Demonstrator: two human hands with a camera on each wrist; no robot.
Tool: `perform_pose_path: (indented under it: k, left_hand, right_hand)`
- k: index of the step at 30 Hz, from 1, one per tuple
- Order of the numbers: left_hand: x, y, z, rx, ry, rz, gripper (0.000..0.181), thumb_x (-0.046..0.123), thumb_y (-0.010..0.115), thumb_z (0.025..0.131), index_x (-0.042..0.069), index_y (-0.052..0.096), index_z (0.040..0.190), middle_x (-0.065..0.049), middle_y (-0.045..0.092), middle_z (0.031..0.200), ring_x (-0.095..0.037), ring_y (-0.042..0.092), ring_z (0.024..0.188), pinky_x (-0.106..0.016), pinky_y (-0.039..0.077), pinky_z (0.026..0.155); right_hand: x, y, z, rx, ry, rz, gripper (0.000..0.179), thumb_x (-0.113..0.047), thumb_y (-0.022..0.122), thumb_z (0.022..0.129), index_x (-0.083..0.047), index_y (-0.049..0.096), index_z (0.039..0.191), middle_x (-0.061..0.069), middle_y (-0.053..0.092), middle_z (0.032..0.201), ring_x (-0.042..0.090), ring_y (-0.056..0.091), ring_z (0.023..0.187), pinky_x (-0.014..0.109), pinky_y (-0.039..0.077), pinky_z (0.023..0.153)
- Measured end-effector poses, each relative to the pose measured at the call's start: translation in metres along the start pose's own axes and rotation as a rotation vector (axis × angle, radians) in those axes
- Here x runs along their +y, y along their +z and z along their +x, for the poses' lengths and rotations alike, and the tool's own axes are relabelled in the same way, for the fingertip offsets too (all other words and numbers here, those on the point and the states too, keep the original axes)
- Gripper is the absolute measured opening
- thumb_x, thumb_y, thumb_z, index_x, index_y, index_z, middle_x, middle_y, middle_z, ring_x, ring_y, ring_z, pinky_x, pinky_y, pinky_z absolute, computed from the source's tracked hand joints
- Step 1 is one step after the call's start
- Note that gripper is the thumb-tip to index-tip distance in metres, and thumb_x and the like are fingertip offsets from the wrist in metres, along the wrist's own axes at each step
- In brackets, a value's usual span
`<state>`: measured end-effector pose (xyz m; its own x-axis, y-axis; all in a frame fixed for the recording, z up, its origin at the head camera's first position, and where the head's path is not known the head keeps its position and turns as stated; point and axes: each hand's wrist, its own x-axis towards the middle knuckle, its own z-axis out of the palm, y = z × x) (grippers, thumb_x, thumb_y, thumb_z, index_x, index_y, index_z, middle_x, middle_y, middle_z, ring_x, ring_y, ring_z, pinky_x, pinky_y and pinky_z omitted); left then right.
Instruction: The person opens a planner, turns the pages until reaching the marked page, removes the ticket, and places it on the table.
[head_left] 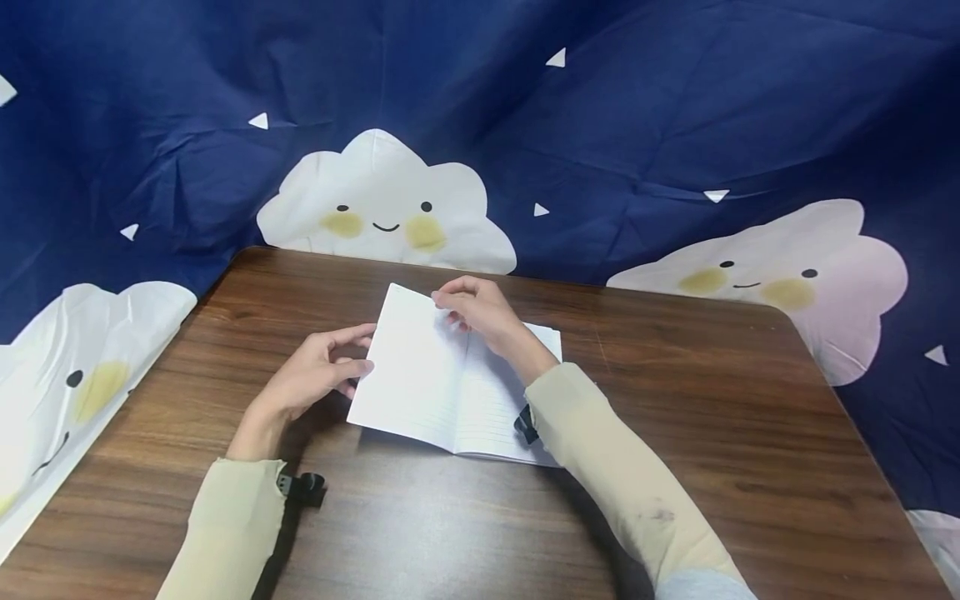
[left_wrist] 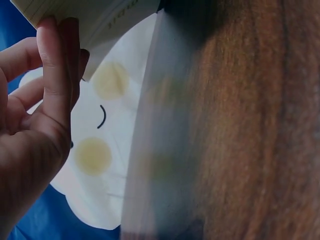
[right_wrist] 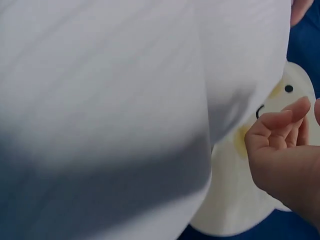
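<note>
1. Ruled notebook (head_left: 456,375) lies open at the middle of the wooden table (head_left: 712,400), a little toward the far side.
2. We see its left page (head_left: 405,375) raised and tilted off the tabletop, with shadow beneath its near edge; the right page (head_left: 491,400) lies lower, partly covered by the right forearm, its printed lines showing.
3. Our left hand (head_left: 303,375) grips the left edge of the notebook, thumb on the front and the other fingers reaching behind. From the left wrist we make out print on the underside, too blurred to read.
4. Our right hand (head_left: 480,312) is at the far edge of the notebook, near the fold, its fingers bent. From the right wrist it appears beside the paper, with the thumb mostly cut off by the frame, so we cannot tell whether thumb and fingers meet.
5. We wear cream sleeves (head_left: 622,467), with a small black device (head_left: 306,490) at the left wrist and a dark one (head_left: 527,425) at the right.
6. Behind the table we see a navy backdrop (head_left: 465,75) with small white triangles and smiling clouds: one far and left of centre (head_left: 382,175), one at the right (head_left: 840,258), one at the left (head_left: 112,325).
</note>
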<state>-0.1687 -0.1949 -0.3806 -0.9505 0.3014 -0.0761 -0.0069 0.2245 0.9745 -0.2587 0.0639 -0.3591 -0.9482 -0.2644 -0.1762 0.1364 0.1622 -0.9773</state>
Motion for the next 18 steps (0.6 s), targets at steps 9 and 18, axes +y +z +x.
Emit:
perform_pose_path:
  k: [9,18]
  left_hand:
    - [-0.003,-0.001,0.001,-0.017,0.026,-0.020,0.060,-0.002,0.065,0.093,-0.002,0.045,0.150,-0.029,0.053,0.129,-0.018,0.065,0.081,-0.038,0.061,0.061]
    - [-0.004,-0.002,0.002,-0.026,0.016,-0.025,0.061,0.000,0.066,0.093,-0.001,0.045,0.150,-0.028,0.052,0.132,-0.018,0.066,0.084,-0.038,0.061,0.061]
  right_hand:
    - [0.005,-0.037,-0.010,0.004,-0.024,-0.037,0.017,-0.021,0.073,0.094,-0.009,0.069,0.106,0.013,0.068,0.099,0.018,0.060,0.076,0.028,0.044,0.065]
    - [0.016,-0.065,-0.019,0.033,-0.004,-0.107,0.026,-0.020,0.071,0.096,-0.006,0.068,0.117,0.018,0.068,0.109,0.020,0.061,0.081,0.030,0.046,0.071]
